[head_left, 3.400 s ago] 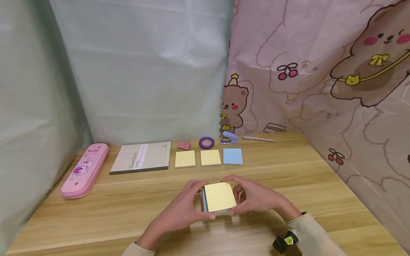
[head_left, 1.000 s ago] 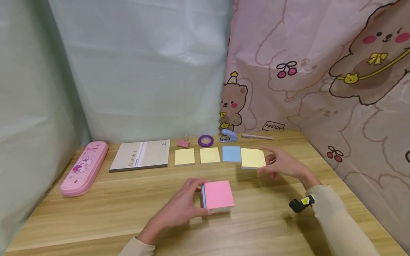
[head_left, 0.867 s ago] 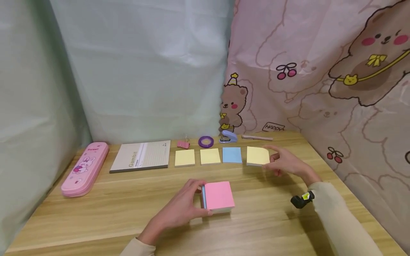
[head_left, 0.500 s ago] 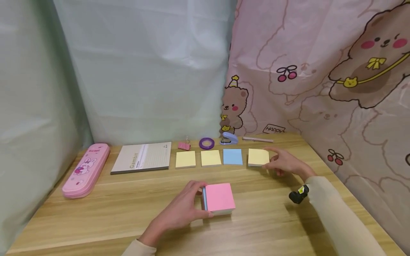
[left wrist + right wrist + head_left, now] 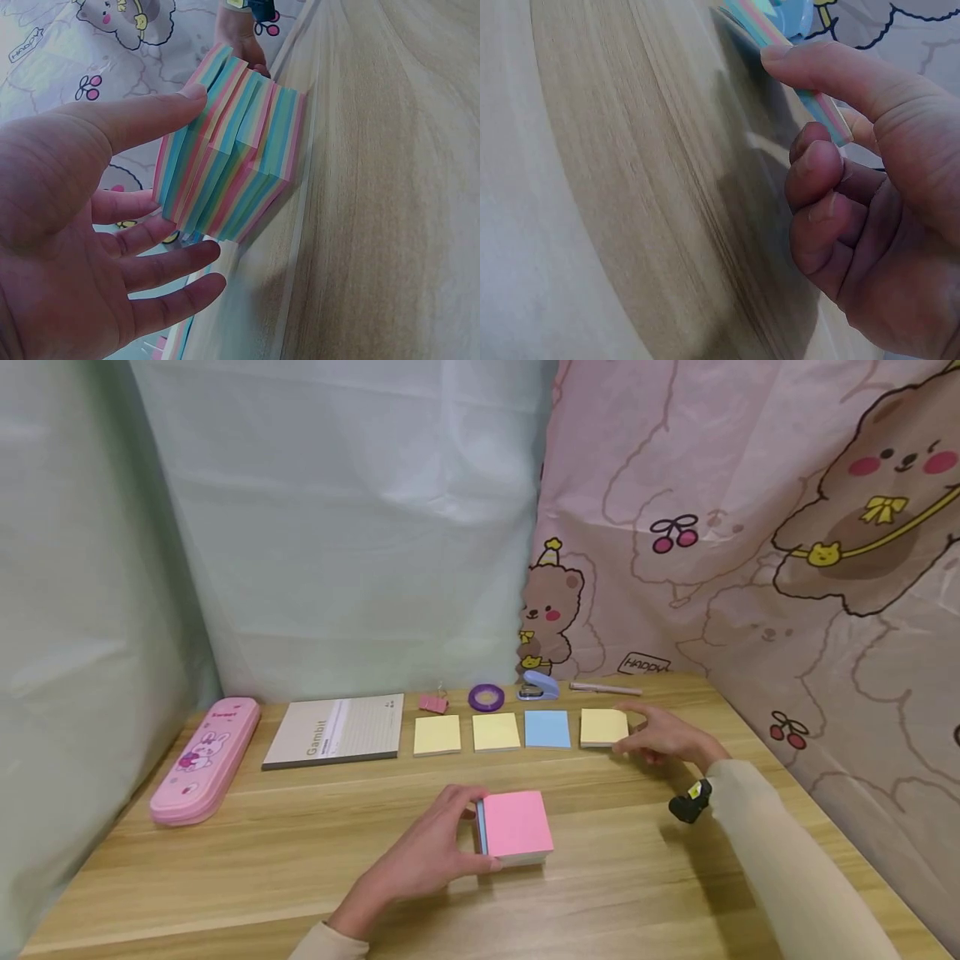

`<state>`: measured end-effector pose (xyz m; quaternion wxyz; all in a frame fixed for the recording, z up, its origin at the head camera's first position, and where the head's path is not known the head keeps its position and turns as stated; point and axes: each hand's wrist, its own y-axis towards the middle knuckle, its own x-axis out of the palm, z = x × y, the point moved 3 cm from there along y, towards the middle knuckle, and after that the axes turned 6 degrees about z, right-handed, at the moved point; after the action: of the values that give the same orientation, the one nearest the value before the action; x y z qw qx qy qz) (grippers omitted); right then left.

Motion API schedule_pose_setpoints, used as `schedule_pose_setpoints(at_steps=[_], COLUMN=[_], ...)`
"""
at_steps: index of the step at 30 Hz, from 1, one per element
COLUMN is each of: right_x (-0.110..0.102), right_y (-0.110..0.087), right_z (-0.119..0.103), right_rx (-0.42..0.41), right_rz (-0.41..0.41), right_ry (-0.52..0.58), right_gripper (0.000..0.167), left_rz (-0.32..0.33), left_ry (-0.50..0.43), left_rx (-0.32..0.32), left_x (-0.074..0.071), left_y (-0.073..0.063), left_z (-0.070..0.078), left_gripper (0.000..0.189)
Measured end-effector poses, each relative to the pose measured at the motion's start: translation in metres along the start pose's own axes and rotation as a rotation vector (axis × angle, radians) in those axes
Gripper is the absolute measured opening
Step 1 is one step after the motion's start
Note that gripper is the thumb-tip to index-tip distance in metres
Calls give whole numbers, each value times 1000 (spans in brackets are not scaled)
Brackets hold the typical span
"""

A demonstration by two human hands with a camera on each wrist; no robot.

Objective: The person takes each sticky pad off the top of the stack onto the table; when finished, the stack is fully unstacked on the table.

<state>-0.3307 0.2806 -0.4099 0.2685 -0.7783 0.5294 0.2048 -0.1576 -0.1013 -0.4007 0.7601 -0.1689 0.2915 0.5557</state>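
Observation:
My left hand (image 5: 435, 843) grips a thick stack of sticky notes (image 5: 517, 823) by its left side, thumb in front and index finger behind. Pink is the top sheet, and layered pastel edges of the stack (image 5: 244, 135) show in the left wrist view. At the right end of a row, my right hand (image 5: 667, 737) pinches a thinner yellow-topped sticky note pad (image 5: 602, 727) between thumb and index finger. Its striped edge (image 5: 826, 116) shows in the right wrist view, close over the table, the other fingers curled below. Left of it lie a blue pad (image 5: 547, 728) and two yellow pads (image 5: 496, 732).
Behind the row are a pink binder clip (image 5: 433, 702), a purple tape roll (image 5: 486, 697), a small stapler (image 5: 538, 686) and a pen (image 5: 606, 689). A notebook (image 5: 337, 728) and a pink pencil case (image 5: 206, 760) lie left. Curtains border the wooden table (image 5: 300, 868).
My right hand has lifted the yellow-topped pad off the stack, baring pink, and carried it to the row's right end, shifting it slightly right of the blue pad. My left hand stays put.

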Motion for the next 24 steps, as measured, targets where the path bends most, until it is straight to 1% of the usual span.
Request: schedule_pose_setpoints(at_steps=[4, 11, 16, 24], right_x=[-1, 1, 2, 2], right_y=[2, 3, 3, 6], right_z=[2, 1, 0, -1], right_rx=[10, 53, 54, 76], right_rz=[-6, -13, -15, -13], right_ry=[-11, -24, -19, -49], right_gripper=[96, 97, 96, 98], left_rz=[-6, -12, -10, -5], left_ry=[-9, -19, -13, -6], left_rx=[-5, -6, -3, 3], left_x=[0, -1, -1, -1], left_y=[0, -1, -2, -1], left_z=[1, 3, 3, 1], left_gripper=[84, 85, 85, 84])
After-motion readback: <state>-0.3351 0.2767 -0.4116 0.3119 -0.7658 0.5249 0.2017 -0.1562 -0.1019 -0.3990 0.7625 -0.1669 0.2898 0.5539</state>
